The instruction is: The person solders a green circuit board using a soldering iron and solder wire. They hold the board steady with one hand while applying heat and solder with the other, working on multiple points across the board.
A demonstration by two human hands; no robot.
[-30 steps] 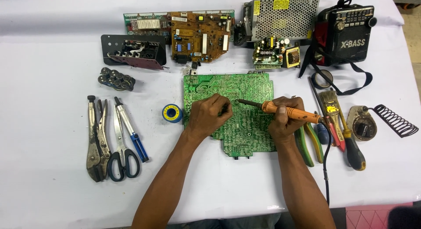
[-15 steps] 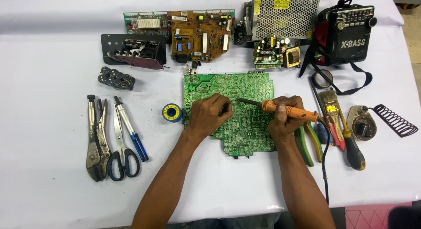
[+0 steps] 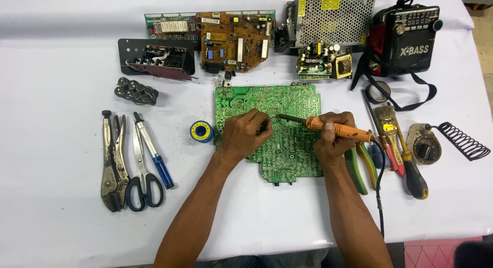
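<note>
White cloth-covered table [image 3: 61, 206] at frame centre carries a green printed circuit board [image 3: 287, 155], pinned flat under the curled left hand [image 3: 246, 137] so the right hand [image 3: 334, 142], closed around an orange-handled soldering iron [image 3: 328, 128], can angle its tip onto the board.

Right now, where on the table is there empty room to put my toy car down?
The white table lies bare below the locking pliers and scissors, and between the scissors and the left hand. Another bare patch sits below the soldering stand. It is crowded along the top with circuit boards and right of the right hand, holding the soldering iron.
</note>
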